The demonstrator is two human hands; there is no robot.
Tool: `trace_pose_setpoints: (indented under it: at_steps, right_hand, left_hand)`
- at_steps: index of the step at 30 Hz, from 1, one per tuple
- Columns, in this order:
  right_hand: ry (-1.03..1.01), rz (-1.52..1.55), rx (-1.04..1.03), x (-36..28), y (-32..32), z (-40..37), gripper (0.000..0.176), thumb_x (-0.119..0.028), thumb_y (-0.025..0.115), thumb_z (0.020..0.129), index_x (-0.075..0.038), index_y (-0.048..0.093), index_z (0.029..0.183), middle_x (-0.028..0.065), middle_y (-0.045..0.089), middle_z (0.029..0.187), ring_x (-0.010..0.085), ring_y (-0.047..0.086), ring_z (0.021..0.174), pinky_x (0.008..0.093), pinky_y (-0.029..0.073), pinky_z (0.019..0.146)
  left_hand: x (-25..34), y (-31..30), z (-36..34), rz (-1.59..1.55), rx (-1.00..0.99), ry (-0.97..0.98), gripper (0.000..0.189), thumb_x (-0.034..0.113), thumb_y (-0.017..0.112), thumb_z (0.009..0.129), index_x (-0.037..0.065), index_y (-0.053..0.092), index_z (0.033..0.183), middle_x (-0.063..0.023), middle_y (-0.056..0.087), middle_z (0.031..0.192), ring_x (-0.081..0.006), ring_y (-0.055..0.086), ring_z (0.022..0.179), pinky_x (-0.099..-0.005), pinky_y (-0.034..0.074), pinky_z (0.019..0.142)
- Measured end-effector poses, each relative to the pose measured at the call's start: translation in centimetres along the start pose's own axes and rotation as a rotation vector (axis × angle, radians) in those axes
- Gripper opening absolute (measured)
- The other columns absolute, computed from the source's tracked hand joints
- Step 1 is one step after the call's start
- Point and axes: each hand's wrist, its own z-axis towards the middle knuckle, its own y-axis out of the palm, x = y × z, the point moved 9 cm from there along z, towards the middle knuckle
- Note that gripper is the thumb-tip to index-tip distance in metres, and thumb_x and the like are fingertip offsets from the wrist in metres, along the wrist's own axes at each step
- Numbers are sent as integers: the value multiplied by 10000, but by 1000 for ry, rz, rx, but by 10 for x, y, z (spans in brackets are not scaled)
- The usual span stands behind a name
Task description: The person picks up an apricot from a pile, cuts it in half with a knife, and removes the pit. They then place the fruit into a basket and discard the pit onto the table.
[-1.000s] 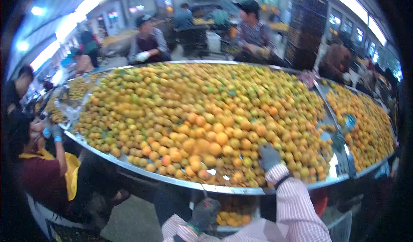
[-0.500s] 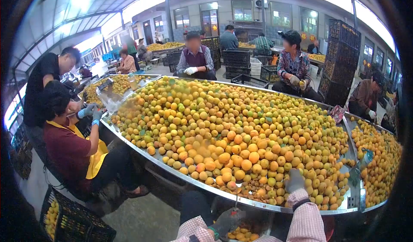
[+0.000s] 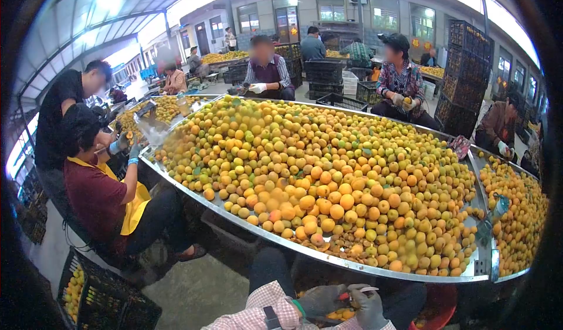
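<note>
Both of my hands wear grey gloves and are close together at the bottom of the head view, below the tray's near edge. My left hand [image 3: 321, 300] is closed around a small knife [image 3: 343, 296] with a red handle; its pale blade points right. My right hand [image 3: 369, 309] is curled against the knife, and whatever lies in its fingers is hidden. Beneath the hands, orange fruit pieces [image 3: 340, 315] show in part. In front, apricots [image 3: 328, 177], yellow to orange with some greenish, are heaped on a metal-edged tray [image 3: 281, 241].
A black crate [image 3: 111, 298] with fruit stands at lower left, and a red basin [image 3: 440, 309] at lower right. A co-worker in a yellow apron [image 3: 135, 210] sits at left. Others sit across the tray. Stacked crates [image 3: 466, 78] rise at back right beside another fruit-filled section [image 3: 519, 213].
My right hand has left the apricot heap and come down to meet my left hand. The knife has turned from pointing up to pointing right. The co-worker at left has shifted their hands.
</note>
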Motion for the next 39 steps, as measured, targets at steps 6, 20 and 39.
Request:
trace_pose_setpoints:
  at_steps: [6, 20, 39]
  right_hand:
    - [443, 361, 35, 18, -19, -24, 354, -187, 653, 808, -62, 508, 1105, 76, 552, 867, 127, 536, 636, 268, 465, 556]
    - [-98, -57, -161, -58, -14, -34, 411, -125, 749, 704, -66, 578, 1073, 82, 530, 1101, 203, 504, 1055, 316, 397, 918]
    - [319, 330, -80, -25, 0, -43, 242, -77, 632, 825, -38, 567, 1055, 65, 546, 1047, 135, 531, 949, 271, 441, 812]
  left_hand:
    - [-52, 93, -8, -738, -492, -285, 431, 360, 622, 826, 44, 531, 1104, -151, 610, 948, -268, 600, 887, -380, 477, 779]
    - [20, -1, -21, -12, 218, 131, 327, 292, 653, 807, 79, 575, 1043, -162, 623, 803, -342, 634, 743, -422, 488, 624]
    - [38, 3, -32, 675, 347, 355, 267, 180, 596, 772, 64, 561, 1011, -101, 600, 729, -247, 616, 574, -362, 460, 445]
